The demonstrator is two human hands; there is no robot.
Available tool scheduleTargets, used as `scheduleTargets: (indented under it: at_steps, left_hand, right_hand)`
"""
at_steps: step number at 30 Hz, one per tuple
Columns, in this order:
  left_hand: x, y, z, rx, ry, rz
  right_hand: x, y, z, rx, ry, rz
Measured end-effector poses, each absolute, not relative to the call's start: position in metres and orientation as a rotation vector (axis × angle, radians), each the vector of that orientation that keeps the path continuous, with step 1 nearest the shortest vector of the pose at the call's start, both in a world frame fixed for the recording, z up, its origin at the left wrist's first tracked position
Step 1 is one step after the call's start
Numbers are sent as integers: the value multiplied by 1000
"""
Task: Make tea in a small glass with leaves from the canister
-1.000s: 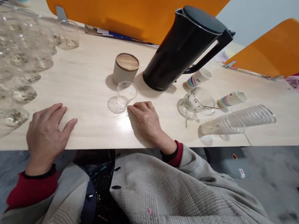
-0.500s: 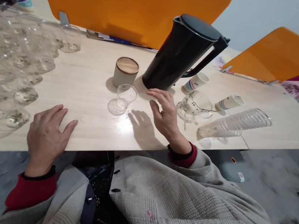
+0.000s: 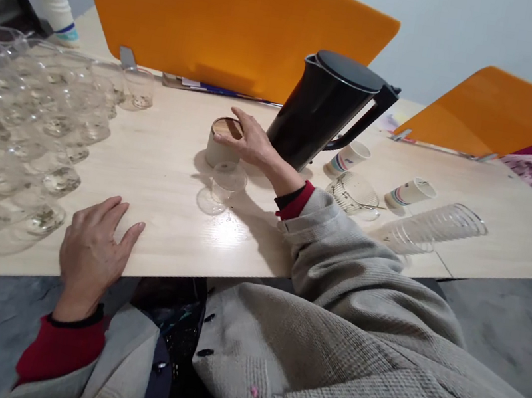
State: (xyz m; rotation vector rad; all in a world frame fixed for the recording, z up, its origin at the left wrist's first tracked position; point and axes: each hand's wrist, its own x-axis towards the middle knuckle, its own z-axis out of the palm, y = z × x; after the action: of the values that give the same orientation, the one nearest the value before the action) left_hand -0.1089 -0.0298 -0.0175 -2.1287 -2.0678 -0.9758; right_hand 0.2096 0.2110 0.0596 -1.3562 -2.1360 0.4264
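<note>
One hand (image 3: 248, 139) outstretched — atop canister (image 3: 221, 148)

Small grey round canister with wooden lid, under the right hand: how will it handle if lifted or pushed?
The small grey round canister with wooden lid looks squat and wide-based, so it probably slides rather than tips. The right hand rests on its lid, which may lift off alone. The small clear plastic cup stands close in front, light and likely to topple if the canister is pushed that way.
</note>
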Motion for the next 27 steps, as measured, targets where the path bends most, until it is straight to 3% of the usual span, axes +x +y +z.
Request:
scheduleTargets:
  at_steps: [6, 16, 23, 27]
  left_hand:
    - [-108, -30, -17, -2130, -2105, -969]
    - [-108, -29, -19, -2115, -2098, -1003]
    - [-107, -30, -18, -2125, -2113, -987]
    - [-108, -30, -19, -2132, -2117, -993]
  right_hand:
    - [207, 220, 61, -1378, -2173, 459]
    - [217, 226, 65, -1364, -1936, 134]
    - [253, 120, 138, -1185, -1913, -120]
    - [260, 42, 140, -1149, -2027, -42]
